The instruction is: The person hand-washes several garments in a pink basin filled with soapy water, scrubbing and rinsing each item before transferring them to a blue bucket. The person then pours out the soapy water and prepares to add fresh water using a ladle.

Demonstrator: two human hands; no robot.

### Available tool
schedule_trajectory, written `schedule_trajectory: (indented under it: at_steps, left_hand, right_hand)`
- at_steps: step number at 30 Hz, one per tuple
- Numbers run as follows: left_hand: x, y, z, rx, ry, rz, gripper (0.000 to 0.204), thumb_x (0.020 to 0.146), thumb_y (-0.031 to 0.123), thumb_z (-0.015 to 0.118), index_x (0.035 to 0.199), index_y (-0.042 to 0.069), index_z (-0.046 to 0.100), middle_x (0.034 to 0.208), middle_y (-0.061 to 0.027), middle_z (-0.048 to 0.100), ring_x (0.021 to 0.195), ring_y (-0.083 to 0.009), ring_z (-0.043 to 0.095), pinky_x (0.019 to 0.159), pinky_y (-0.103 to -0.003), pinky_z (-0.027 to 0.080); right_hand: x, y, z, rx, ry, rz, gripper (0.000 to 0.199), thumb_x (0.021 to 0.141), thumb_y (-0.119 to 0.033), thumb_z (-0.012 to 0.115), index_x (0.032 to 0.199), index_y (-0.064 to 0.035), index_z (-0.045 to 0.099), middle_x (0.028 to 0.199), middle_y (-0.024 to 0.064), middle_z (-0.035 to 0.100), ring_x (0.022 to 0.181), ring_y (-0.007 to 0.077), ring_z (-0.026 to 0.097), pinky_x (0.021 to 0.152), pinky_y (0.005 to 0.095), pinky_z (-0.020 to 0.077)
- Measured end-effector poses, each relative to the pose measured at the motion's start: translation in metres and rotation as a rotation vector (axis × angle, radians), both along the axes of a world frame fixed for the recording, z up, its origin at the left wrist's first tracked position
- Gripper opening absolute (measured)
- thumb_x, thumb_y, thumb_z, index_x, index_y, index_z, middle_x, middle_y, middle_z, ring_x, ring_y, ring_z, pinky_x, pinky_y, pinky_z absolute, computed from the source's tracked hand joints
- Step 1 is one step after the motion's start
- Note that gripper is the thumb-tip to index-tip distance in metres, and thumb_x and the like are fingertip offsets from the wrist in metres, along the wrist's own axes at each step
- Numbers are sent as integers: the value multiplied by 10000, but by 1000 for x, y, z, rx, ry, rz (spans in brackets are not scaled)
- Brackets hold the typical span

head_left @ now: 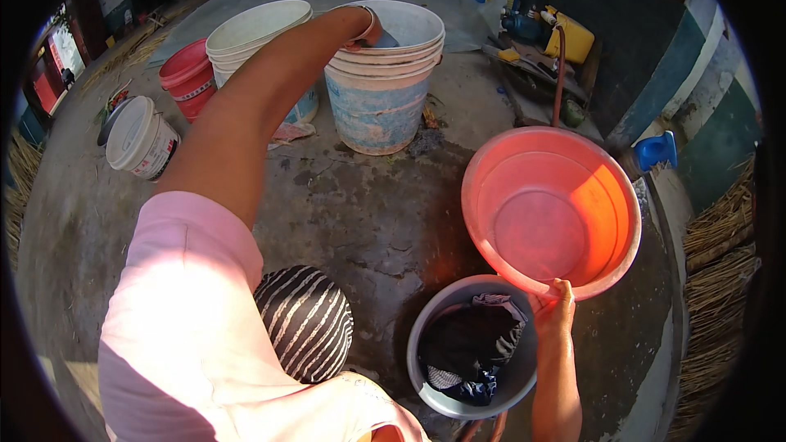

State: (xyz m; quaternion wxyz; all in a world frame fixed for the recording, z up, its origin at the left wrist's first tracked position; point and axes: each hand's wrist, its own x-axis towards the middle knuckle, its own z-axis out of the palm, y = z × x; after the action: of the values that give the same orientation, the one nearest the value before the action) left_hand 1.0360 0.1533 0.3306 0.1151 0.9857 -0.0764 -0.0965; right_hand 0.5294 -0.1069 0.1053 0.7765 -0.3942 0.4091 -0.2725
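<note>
My left arm stretches forward to a tall white-and-blue bucket (381,102) on the ground. At its rim my left hand (368,33) dips inside, its fingers mostly hidden; a bluish-grey patch shows beside it, too unclear to name. My right hand (555,307) grips the near rim of a red plastic basin (536,233), thumb over the edge. The basin is tilted toward me, and nothing lies in it. Below it stands a grey basin (422,319) with dark wet-looking clothes (471,344) in it.
Left of the bucket stand another white bucket (258,29), a red bucket (192,78) and a small lidded white pail (143,139). A hose (562,74) and a yellow jerrycan (571,37) are at the far right. Straw bundles (720,278) line the right edge.
</note>
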Motion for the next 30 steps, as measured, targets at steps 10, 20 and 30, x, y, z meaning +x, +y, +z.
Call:
schedule_trajectory:
  at_steps: [10, 20, 30]
  left_hand:
    - [-25, 21, -12, 428, -492, -385, 341, 719, 144, 677, 1048, 60, 708, 1091, -153, 675, 998, -319, 658, 782, -414, 530]
    - [3, 78, -8, -743, 213, 135, 153, 808, 149, 637, 828, 0, 607, 536, -92, 511, 400, -108, 409, 358, -259, 290]
    - [-48, 108, 17, -771, 130, 36, 196, 886, 206, 580, 879, 12, 609, 586, -45, 559, 406, -73, 439, 353, -221, 305]
  right_hand:
    - [2, -11, -2, 9, -45, -93, 260, 746, -243, 689, 919, -110, 550, 943, 32, 577, 904, 277, 631, 843, 477, 539]
    - [2, -16, -10, 15, -27, -78, 255, 752, -268, 684, 908, -115, 553, 939, 35, 590, 858, 278, 649, 802, 456, 557]
    - [13, -10, -10, 33, -23, -28, 227, 735, -259, 705, 872, -142, 567, 859, -10, 592, 837, 231, 632, 803, 398, 541]
